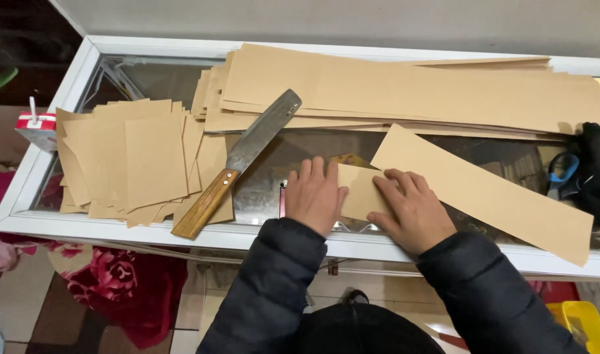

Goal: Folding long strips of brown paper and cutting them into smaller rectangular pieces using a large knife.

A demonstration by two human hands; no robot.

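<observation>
- Folding looked to be the step in hand: both hands pressed the near end of a long brown paper strip (483,190) that lay aslant on the glass-topped counter (273,164), its turned-over end (360,191) between them.
- The left hand (315,195) lay flat, fingers together and spread out on the glass at the fold's left edge, gripping nothing.
- The right hand (411,210) rested palm-down on the folded part, fingers slightly apart and pressing, clamped on nothing.
- By my judgement, the next move called for a firm crease along the fold, the strip held from slipping on smooth glass.
- A broad knife with a wooden handle (237,164) lay just left of the left hand, apart from it, its tip on the stack of long strips (405,88) at the back.
- A pile of cut squares (136,160) sat at the left; blue-handled scissors (562,174) lay at the right edge.
</observation>
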